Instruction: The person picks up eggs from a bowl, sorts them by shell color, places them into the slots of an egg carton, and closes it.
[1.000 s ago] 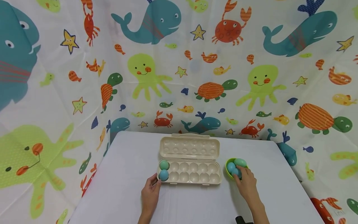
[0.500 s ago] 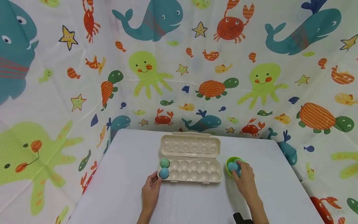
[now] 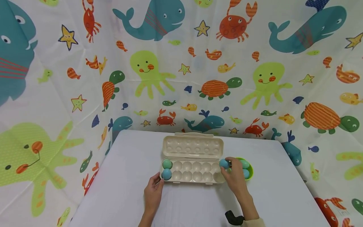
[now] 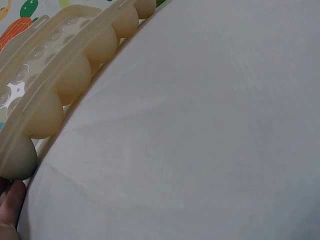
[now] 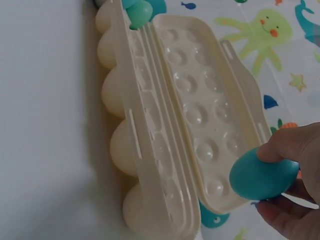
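A beige egg carton (image 3: 193, 181) stands on the table with its lid (image 3: 193, 146) tipped back. In the leftmost pockets sit a green egg (image 3: 167, 163) and, in front of it, a blue egg (image 3: 166, 174). My left hand (image 3: 152, 194) grips the front left corner of the carton, fingers at the end wall and thumb in front. My right hand (image 3: 236, 178) pinches another blue egg (image 5: 262, 175) between thumb and fingers, held up at the carton's right end. Beside that hand is a lime green bowl (image 3: 251, 174), partly hidden by it, with a green egg (image 3: 244, 164) and a blue egg (image 3: 246, 173) showing.
A white cloth covers the table (image 3: 124, 176). Behind it and at the left hangs a curtain (image 3: 195, 67) printed with sea animals. A black strap piece (image 3: 234, 218) sits at the right wrist.
My right hand has lifted a blue egg out of the bowl and carried it left to the carton's right end. My left hand stays at the carton's corner.
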Available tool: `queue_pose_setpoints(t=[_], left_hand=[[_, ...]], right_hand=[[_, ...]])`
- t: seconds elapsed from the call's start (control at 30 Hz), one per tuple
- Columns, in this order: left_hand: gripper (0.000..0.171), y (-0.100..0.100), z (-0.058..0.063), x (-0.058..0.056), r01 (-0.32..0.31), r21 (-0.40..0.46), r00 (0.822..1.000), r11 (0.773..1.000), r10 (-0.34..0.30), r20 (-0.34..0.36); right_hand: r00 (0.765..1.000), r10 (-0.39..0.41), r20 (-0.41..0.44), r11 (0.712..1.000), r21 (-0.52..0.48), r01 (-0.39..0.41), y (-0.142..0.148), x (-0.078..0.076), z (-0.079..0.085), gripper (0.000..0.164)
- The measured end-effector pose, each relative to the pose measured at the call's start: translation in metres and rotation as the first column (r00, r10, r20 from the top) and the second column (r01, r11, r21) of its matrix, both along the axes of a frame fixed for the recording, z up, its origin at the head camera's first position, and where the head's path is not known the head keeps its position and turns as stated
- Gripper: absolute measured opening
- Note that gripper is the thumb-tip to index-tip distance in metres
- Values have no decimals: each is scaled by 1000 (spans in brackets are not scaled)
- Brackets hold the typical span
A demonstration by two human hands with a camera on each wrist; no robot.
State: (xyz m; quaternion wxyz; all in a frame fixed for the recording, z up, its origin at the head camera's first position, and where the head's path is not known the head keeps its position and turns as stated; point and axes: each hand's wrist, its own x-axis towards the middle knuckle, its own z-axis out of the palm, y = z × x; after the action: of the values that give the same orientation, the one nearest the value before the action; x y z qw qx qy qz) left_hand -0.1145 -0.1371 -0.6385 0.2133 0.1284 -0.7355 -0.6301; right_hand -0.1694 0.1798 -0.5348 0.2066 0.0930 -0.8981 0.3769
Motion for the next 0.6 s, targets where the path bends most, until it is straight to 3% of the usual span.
queue_pose_setpoints(t=[0.13, 0.27, 0.5, 0.6], left_hand=[[35, 0, 0, 0, -3, 3, 1000, 1000, 3, -1], [34, 2, 4, 0, -14, -3, 1000, 1000, 14, 13], [34, 6, 33, 9, 12, -7, 999, 1000, -12, 38], [33, 5, 38, 12, 19, -16, 999, 1000, -19, 40]], right_hand=[[997, 41, -58, 998, 40, -39, -15, -3, -2, 43], [996, 82, -47, 995, 53, -79, -31, -5, -1, 44], [990, 140, -14, 986, 87, -139, -57, -5, 2, 42], [987, 157, -24, 980, 124, -153, -68, -4, 1, 43]])
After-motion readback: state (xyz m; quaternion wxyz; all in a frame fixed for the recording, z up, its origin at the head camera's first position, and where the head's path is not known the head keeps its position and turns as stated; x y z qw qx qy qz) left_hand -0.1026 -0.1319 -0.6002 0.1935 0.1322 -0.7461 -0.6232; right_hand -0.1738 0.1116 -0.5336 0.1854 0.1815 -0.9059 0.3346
